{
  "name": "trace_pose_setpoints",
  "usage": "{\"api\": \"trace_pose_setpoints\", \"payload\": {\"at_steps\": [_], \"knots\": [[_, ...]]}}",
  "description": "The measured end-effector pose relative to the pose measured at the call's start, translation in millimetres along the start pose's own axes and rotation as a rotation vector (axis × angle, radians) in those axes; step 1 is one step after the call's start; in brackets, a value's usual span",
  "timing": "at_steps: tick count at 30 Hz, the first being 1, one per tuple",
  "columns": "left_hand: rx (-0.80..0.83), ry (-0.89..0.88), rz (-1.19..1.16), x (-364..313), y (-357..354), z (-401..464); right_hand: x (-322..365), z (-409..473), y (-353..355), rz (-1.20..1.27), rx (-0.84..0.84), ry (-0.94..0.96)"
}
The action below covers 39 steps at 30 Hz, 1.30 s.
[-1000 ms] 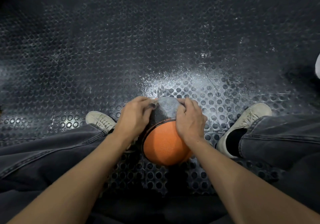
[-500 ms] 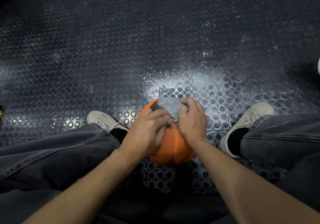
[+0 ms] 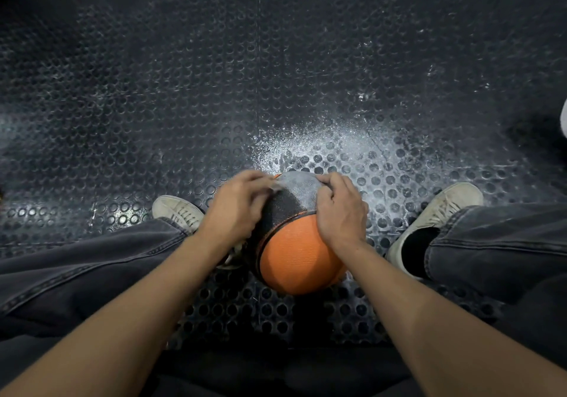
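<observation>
Ball (image 3: 299,252) wedged on floor (image 3: 276,74) between shoes (image 3: 176,211) for steadiness. Right hand (image 3: 340,212) fingers curl over it, gripping. Left hand (image 3: 237,204) fingers bent at dusty patch (image 3: 299,183); grip unclear.

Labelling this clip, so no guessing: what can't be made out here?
Head view:
- Whether the left hand pinches anything against the ball: fingertips blurred.
- Ball's underside: hidden by the ball itself.
- Fingertips of the right hand: curled out of sight over the ball.
- White thing, right edge: cut off by the frame.

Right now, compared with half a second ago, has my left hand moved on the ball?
Yes. The left hand has slid off the orange face of the ball, leftward toward the left shoe, and now holds its left side.
</observation>
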<state>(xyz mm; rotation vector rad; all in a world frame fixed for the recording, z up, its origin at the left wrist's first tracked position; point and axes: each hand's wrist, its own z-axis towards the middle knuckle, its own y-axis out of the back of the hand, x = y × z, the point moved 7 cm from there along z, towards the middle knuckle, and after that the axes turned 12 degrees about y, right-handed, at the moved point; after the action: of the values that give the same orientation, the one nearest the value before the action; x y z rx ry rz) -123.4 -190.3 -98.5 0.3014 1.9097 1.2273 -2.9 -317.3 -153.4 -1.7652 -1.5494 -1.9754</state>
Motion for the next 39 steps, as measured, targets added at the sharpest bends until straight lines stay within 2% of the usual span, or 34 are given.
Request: {"api": "trace_pose_setpoints", "payload": {"at_steps": [1, 2, 4, 6, 8, 9, 12, 13, 17, 18, 21, 22, 26, 27, 30, 31, 36, 37, 39], "knots": [[-0.037, 0.110, -0.002, 13, 2, 5, 2, 0, -1, -0.016, -0.005, -0.002], [-0.058, 0.131, 0.011, 13, 1, 2, 3, 0, -2, -0.032, -0.011, -0.004], [-0.041, -0.017, 0.002, -16, -7, -18, 2, 1, 0, -0.036, -0.027, -0.014], [0.058, -0.231, 0.009, -45, -16, -49, -1, 1, 3, -0.014, -0.035, -0.006], [0.070, -0.308, 0.023, -44, -15, -48, -3, 1, 3, 0.014, -0.021, -0.007], [0.021, -0.245, -0.019, -33, -9, -36, -3, 2, 2, 0.018, -0.017, -0.012], [-0.133, 0.093, -0.128, 3, 3, -10, 1, 2, -2, -0.013, -0.015, -0.017], [-0.141, 0.084, -0.106, -1, 3, -15, 2, 2, -2, -0.023, -0.020, -0.016], [0.047, -0.261, -0.026, -28, -14, -55, -8, 2, 4, 0.015, -0.036, -0.022], [0.039, -0.272, -0.024, -23, -12, -49, -7, 2, 4, 0.021, -0.030, -0.014], [-0.129, 0.003, -0.167, -1, -1, -21, -4, 4, 2, 0.017, -0.020, -0.034], [-0.134, 0.029, -0.173, -4, -2, -20, -4, 4, 1, 0.009, -0.025, -0.047], [0.080, -0.270, -0.031, -26, -22, -55, -7, 0, 5, 0.030, -0.058, -0.039], [0.056, -0.229, -0.039, -17, -16, -49, -6, 0, 4, 0.029, -0.044, -0.034], [-0.103, 0.137, -0.110, 20, 0, -12, -1, 1, -2, 0.017, -0.020, -0.030], [-0.104, 0.164, -0.067, 19, 0, -10, 0, 0, -4, 0.005, -0.018, -0.026], [0.057, -0.277, 0.133, -46, -24, -51, -1, 2, -2, 0.006, -0.026, -0.020], [0.039, -0.285, 0.182, -46, -21, -44, -1, 2, -2, 0.025, -0.018, -0.022], [-0.062, -0.109, 0.190, -32, -9, -17, -1, 3, -2, 0.033, -0.013, -0.037]]}}
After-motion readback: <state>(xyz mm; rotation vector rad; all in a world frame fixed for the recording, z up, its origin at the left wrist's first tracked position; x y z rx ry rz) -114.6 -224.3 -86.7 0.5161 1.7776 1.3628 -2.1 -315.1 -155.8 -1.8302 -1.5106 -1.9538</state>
